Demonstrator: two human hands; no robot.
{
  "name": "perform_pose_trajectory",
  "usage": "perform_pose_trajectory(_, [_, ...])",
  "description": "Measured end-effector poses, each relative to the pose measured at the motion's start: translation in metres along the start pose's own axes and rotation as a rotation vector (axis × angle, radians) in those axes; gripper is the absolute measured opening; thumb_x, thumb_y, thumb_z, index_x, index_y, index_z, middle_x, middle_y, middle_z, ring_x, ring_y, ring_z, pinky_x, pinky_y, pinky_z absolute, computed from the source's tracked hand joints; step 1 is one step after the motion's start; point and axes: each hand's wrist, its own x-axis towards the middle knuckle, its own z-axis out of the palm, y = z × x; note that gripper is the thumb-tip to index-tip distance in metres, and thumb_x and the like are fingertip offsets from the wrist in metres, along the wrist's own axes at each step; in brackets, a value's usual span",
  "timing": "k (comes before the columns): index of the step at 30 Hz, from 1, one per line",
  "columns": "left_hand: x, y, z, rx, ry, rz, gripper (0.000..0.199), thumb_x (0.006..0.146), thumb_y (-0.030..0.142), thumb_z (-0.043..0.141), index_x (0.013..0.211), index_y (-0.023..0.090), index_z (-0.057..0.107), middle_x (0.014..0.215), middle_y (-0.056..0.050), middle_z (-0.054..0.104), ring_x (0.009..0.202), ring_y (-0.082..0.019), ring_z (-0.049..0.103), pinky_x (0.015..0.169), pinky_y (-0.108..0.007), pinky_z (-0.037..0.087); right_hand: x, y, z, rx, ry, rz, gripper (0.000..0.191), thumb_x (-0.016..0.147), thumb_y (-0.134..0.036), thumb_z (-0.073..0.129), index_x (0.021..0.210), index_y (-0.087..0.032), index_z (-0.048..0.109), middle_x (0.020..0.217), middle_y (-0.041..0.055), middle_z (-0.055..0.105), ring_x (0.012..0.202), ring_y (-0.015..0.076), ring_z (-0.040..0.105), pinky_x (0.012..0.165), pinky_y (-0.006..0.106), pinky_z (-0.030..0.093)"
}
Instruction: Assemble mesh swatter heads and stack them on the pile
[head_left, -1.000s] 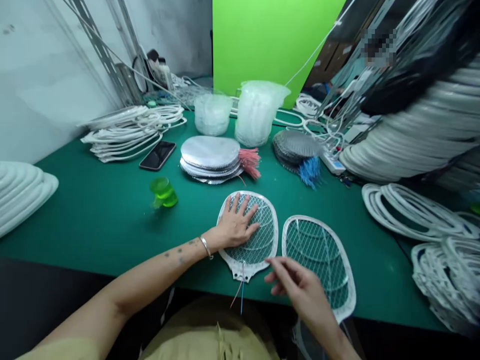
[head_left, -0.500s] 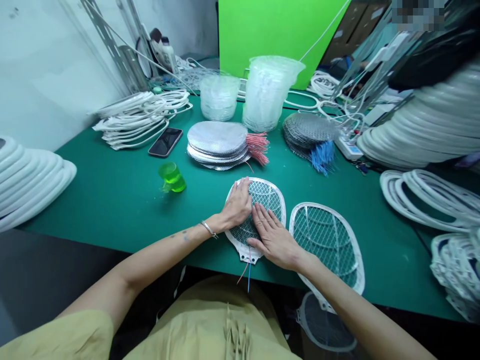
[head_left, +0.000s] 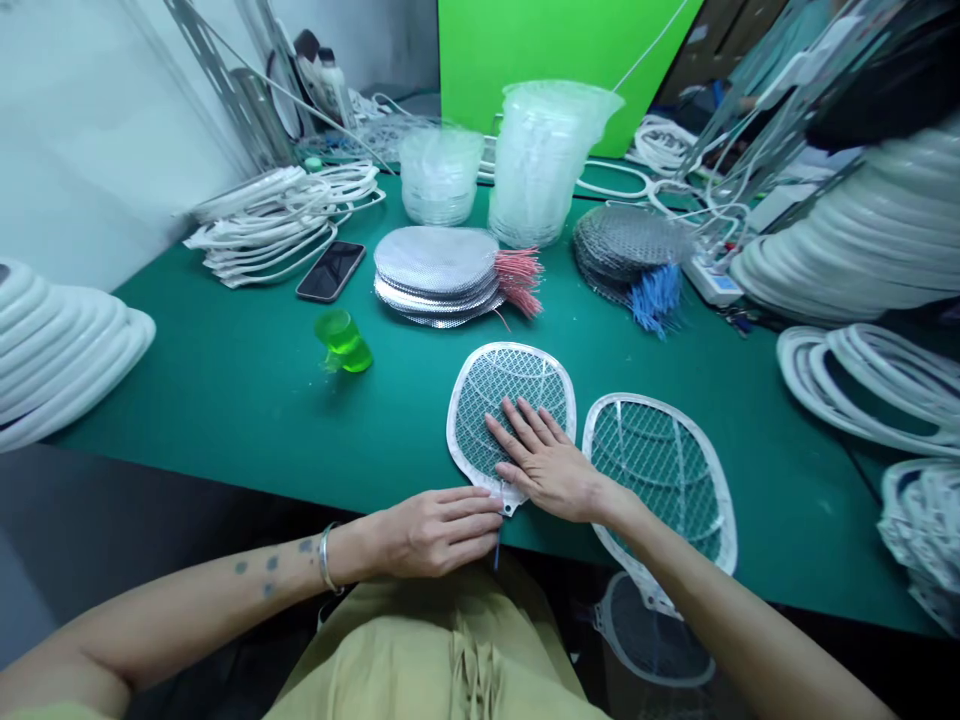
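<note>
A white mosquito-swatter head (head_left: 465, 400) lies on the green table with metal mesh inside its frame. My right hand (head_left: 544, 460) rests flat on its mesh, fingers spread. At the narrow neck end is my left hand (head_left: 439, 530), fingers pressed together over the frame's edge; what they pinch is hidden. A blue wire (head_left: 496, 553) hangs down beside those fingertips. A second swatter head (head_left: 675, 460) lies to the right, partly under my right forearm.
Silvery mesh sheets (head_left: 435, 260) with red wires and darker mesh sheets (head_left: 630, 245) with blue wires lie behind. Around them are a green cup-like object (head_left: 343, 340), a phone (head_left: 331, 272), clear plastic stacks (head_left: 544, 165) and white frames (head_left: 277, 220).
My left hand has moved from the mesh down to the neck of the swatter head. The right hand stays on the mesh, its fingers more spread. The red wire is now hidden.
</note>
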Motion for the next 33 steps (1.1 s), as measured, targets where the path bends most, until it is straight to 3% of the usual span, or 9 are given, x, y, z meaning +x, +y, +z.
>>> perform_pose_trajectory(8, [0.012,-0.014,-0.013,0.064,-0.017,0.110,0.019,0.093,0.013,0.055,0.107,0.009,0.067,0.123,-0.013,0.066,0.127,-0.025,0.052,0.117,-0.042,0.034,-0.003,0.006,-0.005,0.030,-0.021,-0.066,0.068,0.097,-0.056,0.027,0.153,-0.029,-0.001,0.158,0.0025,-0.011,0.145,0.0273,-0.010,0.118,0.051,0.004])
perform_pose_trajectory(14, [0.020,-0.022,-0.013,0.066,-0.002,0.213,0.016,0.093,0.013,0.054,0.095,0.009,0.070,0.107,-0.014,0.072,0.112,-0.025,0.064,0.111,-0.040,0.042,-0.002,0.005,-0.004,0.019,-0.034,-0.043,0.067,0.097,-0.057,0.024,0.153,-0.029,-0.001,0.158,0.0032,-0.011,0.145,0.0264,-0.011,0.118,0.050,0.002])
perform_pose_trajectory(22, [-0.002,-0.009,-0.009,0.027,0.117,0.075,0.014,0.090,0.012,0.057,0.098,0.009,0.069,0.110,-0.016,0.071,0.116,-0.023,0.062,0.108,-0.036,0.046,-0.006,0.004,-0.014,0.080,-0.062,-0.075,0.082,0.091,-0.068,0.034,0.153,-0.030,-0.004,0.157,0.0038,-0.017,0.144,0.0316,-0.012,0.117,0.053,0.004])
perform_pose_trajectory(33, [0.004,-0.007,-0.007,0.032,0.068,0.065,0.019,0.095,0.014,0.050,0.095,0.011,0.070,0.105,-0.013,0.073,0.108,-0.021,0.066,0.103,-0.034,0.050,-0.005,-0.003,-0.012,0.080,-0.060,-0.034,0.084,0.090,-0.068,0.034,0.153,-0.026,-0.004,0.157,0.0062,-0.018,0.143,0.0316,-0.017,0.116,0.055,0.003])
